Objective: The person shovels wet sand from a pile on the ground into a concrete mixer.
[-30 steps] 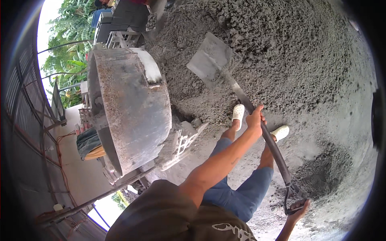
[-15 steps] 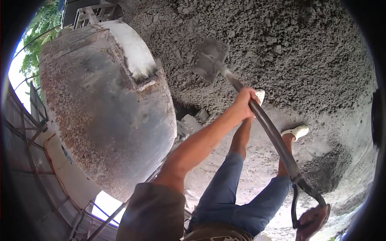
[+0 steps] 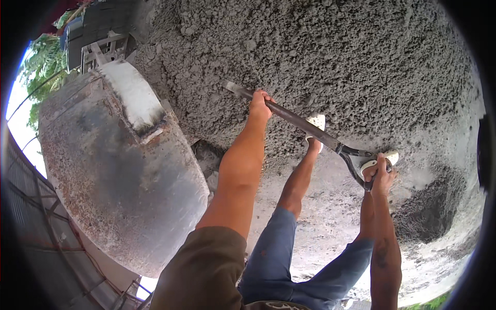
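Observation:
A shovel (image 3: 302, 123) with a dark shaft and a D-shaped handle slants across the view. My left hand (image 3: 262, 102) is wrapped round the shaft toward its far end. At the near right, my right hand (image 3: 382, 176) grips the crossbar of the D-handle. The blade does not show; the shaft's far end runs into a broad heap of loose grey mix (image 3: 330, 57), which seems to cover it.
A large, rust-stained metal drum (image 3: 121, 170) with a pale patch stands at the left. My feet, in white clogs (image 3: 316, 124), are at the heap's near edge. A smaller dark pile (image 3: 431, 206) lies at the right. Corrugated sheeting (image 3: 31, 217) borders the far left.
The shovel has been pushed forward and its blade has gone from sight at the heap. My right hand has moved up and forward with the handle; my left has moved forward and left.

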The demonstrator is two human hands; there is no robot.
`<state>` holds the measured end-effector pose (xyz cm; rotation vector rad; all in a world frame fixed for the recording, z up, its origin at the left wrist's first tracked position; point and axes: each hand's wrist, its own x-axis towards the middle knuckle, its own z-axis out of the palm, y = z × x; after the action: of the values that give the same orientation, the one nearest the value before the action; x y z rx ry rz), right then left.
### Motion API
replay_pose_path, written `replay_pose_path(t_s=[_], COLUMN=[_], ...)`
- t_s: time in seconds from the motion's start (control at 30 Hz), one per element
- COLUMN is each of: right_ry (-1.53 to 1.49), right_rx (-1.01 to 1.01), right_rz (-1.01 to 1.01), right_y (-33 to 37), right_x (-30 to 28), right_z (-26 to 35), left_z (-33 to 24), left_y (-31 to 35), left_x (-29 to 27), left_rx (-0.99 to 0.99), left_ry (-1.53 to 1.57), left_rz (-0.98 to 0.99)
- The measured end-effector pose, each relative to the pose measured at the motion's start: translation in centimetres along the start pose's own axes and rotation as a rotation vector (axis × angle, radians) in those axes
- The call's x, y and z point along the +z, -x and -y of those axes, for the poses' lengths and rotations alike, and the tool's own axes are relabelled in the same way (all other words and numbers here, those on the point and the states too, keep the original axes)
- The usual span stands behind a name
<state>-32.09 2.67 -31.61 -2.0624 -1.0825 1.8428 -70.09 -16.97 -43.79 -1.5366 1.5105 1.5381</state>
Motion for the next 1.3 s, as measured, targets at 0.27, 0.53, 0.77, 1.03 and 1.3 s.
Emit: replay_pose_path(t_s=[0.27,0.53,0.77,1.03,1.3], right_ry=[-0.018,-0.332,-0.090,-0.200,0.225], right_rx=[0.178,0.558,0.867,0.234,-0.318], right_rz=[-0.049,0.077,0.602,-0.034,-0.218], right_y=[4.0,7.9,7.4,18.5,33.5], right_x=[-16.2,-31.3,-38.2,-44.6,-54.3], right_z=[-2.3,-0.2,3.5,8.5,21.9], left_z=[8.9,16.7,19.3,22.5,37.4], left_y=[9.3,32.5,45.3,46.7,46.2], left_x=[-5.3,1.3,6.6,-3.4,-1.4], left_rx=[0.027,0.199,0.470,0.215,-0.404], left_ry=[-0.197,-0.410,-0.550,-0.159,-0.074], left_rz=[0.006,0.096,0.355,0.025,0.392])
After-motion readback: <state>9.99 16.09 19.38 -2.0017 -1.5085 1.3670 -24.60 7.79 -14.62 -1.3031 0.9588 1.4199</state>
